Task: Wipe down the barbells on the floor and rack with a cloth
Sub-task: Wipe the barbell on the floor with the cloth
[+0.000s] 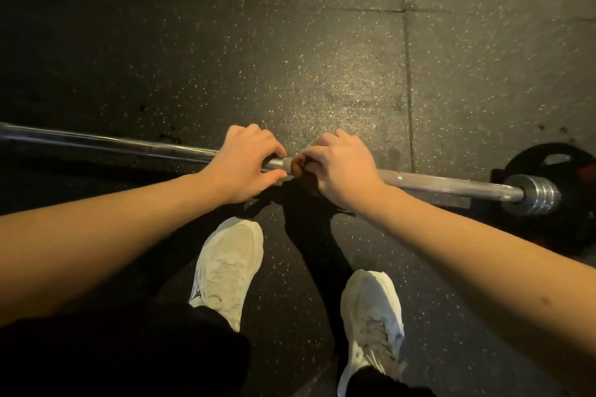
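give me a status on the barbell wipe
Left hand grips barbell shaft. Right hand beside it, holding dark cloth on the bar. Weight plate at the end past the right hand.

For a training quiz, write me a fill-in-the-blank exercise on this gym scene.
1. The left hand and right hand grip one steel ___.
2. It lies on the speckled ___.
3. The sneakers are ___.
4. A black weight plate sits at its ___ end in the picture.
Missing: barbell; floor; white; right.
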Available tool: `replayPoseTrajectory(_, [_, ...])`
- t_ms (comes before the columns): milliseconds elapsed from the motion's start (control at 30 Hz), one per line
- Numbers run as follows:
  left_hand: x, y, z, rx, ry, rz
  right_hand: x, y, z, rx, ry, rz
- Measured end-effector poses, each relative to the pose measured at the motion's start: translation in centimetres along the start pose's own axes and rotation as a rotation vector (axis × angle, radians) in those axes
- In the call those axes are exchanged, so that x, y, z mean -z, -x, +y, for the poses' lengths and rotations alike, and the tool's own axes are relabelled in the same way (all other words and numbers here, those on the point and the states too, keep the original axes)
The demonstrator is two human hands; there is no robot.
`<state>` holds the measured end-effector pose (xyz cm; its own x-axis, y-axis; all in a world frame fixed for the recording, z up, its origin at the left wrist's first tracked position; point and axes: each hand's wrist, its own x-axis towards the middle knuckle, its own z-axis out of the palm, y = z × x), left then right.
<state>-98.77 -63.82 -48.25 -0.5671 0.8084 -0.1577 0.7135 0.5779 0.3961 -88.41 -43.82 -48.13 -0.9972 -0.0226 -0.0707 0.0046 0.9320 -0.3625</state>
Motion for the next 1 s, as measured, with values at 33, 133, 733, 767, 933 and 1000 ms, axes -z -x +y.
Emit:
replayPoseTrajectory(33, [-0.1,0.0,0.0,-0.002,0.003,0.003,-0.5,-0.7,-0.9,0.017,0.008,-0.002])
replayPoseTrajectory(133, [-0.2,0.1,0.1,-0.01,0.011,0.012,-0.9,-1.3,-1.2,0.02,0.077,-0.031])
replayPoseTrajectory(733, [-1.4,-1.3,1.6,-0.037,-0.085,-0.003,2.2,7.7,8.2,-0.143,0.234,-0.021])
replayPoseTrajectory(767, [-1.5,-1.3,1.7,-0.046,-0.089,0.011,1.9,7.6,8.0,-0.133,0.262,-0.005])
replayPoseTrajectory(933, [-1.4,-1.2,1.4,-0.117,-0.132,0.064,1.5,7.6,8.7,-0.042,0.313,0.082])
replayPoseTrajectory(1000, [-1.3,-1.3,1.2,-0.16,-0.151,0.082,1.6,7.4,9.0,-0.008,0.323,0.06])
